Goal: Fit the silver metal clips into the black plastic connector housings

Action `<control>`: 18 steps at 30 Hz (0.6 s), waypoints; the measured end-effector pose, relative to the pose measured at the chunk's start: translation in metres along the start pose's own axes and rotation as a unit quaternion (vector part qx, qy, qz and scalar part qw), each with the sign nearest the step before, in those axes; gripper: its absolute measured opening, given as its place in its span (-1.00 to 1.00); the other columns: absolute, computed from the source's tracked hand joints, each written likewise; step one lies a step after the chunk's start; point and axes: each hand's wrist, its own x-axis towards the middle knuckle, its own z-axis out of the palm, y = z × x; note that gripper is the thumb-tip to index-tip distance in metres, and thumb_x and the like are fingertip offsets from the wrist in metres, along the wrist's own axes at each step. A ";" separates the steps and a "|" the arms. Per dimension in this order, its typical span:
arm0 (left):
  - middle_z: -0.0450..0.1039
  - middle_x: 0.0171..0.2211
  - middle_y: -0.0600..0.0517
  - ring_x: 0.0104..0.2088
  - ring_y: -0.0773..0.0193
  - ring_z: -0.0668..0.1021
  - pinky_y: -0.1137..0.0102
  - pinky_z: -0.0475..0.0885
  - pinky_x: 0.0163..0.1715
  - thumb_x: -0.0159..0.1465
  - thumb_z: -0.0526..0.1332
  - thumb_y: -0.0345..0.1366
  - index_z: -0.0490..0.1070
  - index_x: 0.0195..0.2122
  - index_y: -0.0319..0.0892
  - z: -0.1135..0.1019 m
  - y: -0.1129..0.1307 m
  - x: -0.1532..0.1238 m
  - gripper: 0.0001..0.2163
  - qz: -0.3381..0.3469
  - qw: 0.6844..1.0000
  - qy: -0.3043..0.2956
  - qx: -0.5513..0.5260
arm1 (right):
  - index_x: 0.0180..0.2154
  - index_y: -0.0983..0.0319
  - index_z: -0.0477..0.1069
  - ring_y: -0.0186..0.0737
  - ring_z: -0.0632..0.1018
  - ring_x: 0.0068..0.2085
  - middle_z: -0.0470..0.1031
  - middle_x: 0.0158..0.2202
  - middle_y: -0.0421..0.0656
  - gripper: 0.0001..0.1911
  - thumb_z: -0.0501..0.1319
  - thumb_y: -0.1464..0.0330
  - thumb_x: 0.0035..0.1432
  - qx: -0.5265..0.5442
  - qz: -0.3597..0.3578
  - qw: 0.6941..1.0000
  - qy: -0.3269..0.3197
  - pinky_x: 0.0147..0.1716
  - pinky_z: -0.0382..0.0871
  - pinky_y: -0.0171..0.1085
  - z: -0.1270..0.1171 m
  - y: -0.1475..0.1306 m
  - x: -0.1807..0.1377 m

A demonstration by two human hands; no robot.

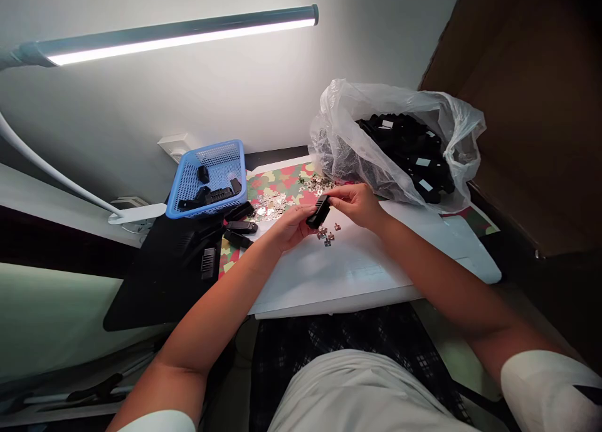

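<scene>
Two hands show on my feed over a white board (357,281): the left hand (288,227) and right hand (357,205) share a narrow grip, pinching a black plastic connector housing (318,211) just above loose metal terminals (327,236). Further off, I see a blue plastic basket (188,190) and a clear plastic bag (338,137) full of black housings (404,150).

Blue plastic mesh basket (211,148) at far left corner of camouflage-print mat (277,184); clear plastic bag (336,131) beyond far right corner; white LED tube lamp (179,40) overhead.

left hand (288,228): curled, palm inward | right hand (356,205): pinching | hands just apart
</scene>
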 end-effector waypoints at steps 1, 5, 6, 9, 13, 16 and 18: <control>0.48 -0.49 0.03 -0.52 0.40 0.47 0.47 0.37 -0.51 0.02 0.47 -0.09 0.53 -0.35 -0.27 0.001 -0.001 0.000 -0.66 0.001 1.000 -0.003 0.022 | -0.23 0.20 0.65 -0.14 0.62 -0.22 0.66 -0.24 -0.10 -0.76 0.25 0.27 0.13 -0.029 -0.007 1.000 0.004 -0.19 0.46 -0.20 0.000 -0.001 -0.001; 0.49 -0.51 0.03 -0.54 0.41 0.46 0.45 0.35 -0.48 0.05 0.45 -0.03 0.56 -0.26 -0.28 0.005 -0.002 -0.004 -0.60 0.027 0.990 -0.011 0.135 | -0.29 0.20 0.65 -0.20 0.58 -0.36 0.64 -0.40 -0.15 -0.79 0.21 0.39 0.15 -0.175 -0.045 0.983 0.024 -0.31 0.35 -0.26 0.000 -0.003 -0.004; 0.49 -0.50 0.03 -0.54 0.41 0.47 0.44 0.35 -0.47 0.06 0.44 -0.02 0.56 -0.25 -0.29 0.006 -0.003 -0.005 -0.59 0.036 0.987 -0.007 0.156 | -0.30 0.20 0.64 -0.20 0.58 -0.36 0.64 -0.40 -0.14 -0.78 0.20 0.41 0.15 -0.203 -0.059 0.977 0.026 -0.31 0.34 -0.26 0.000 -0.003 -0.005; 0.51 -0.50 0.02 -0.52 0.38 0.48 0.42 0.35 -0.45 0.06 0.44 -0.01 0.56 -0.24 -0.29 0.008 -0.004 -0.006 -0.58 0.049 0.982 0.003 0.182 | -0.30 0.21 0.62 -0.17 0.59 -0.31 0.65 -0.34 -0.11 -0.78 0.17 0.43 0.17 -0.250 -0.092 0.964 0.025 -0.27 0.33 -0.25 0.001 -0.002 -0.005; 0.52 -0.47 0.02 -0.50 0.35 0.51 0.40 0.40 -0.42 0.01 0.47 0.01 0.54 -0.22 -0.28 0.008 -0.006 -0.003 -0.53 0.047 0.988 0.007 0.144 | -0.29 0.20 0.60 -0.16 0.59 -0.27 0.65 -0.29 -0.11 -0.78 0.15 0.42 0.20 -0.249 -0.112 0.961 0.036 -0.22 0.35 -0.25 0.005 -0.003 -0.006; 0.53 -0.43 -0.01 -0.46 0.31 0.55 0.39 0.44 -0.40 0.01 0.44 0.11 0.50 -0.25 -0.27 0.008 -0.009 0.000 -0.48 0.035 0.996 0.015 0.076 | -0.32 0.19 0.60 -0.18 0.57 -0.31 0.63 -0.33 -0.11 -0.78 0.15 0.41 0.19 -0.251 -0.114 0.960 0.047 -0.24 0.34 -0.26 0.010 -0.006 -0.007; 0.51 -0.46 0.01 -0.49 0.34 0.53 0.40 0.44 -0.42 0.01 0.44 0.11 0.48 -0.31 -0.27 0.007 -0.009 0.001 -0.50 0.013 0.999 0.013 0.047 | -0.35 0.19 0.60 -0.20 0.54 -0.35 0.61 -0.38 -0.12 -0.78 0.15 0.41 0.18 -0.252 -0.114 0.960 0.035 -0.28 0.31 -0.27 0.013 -0.007 -0.008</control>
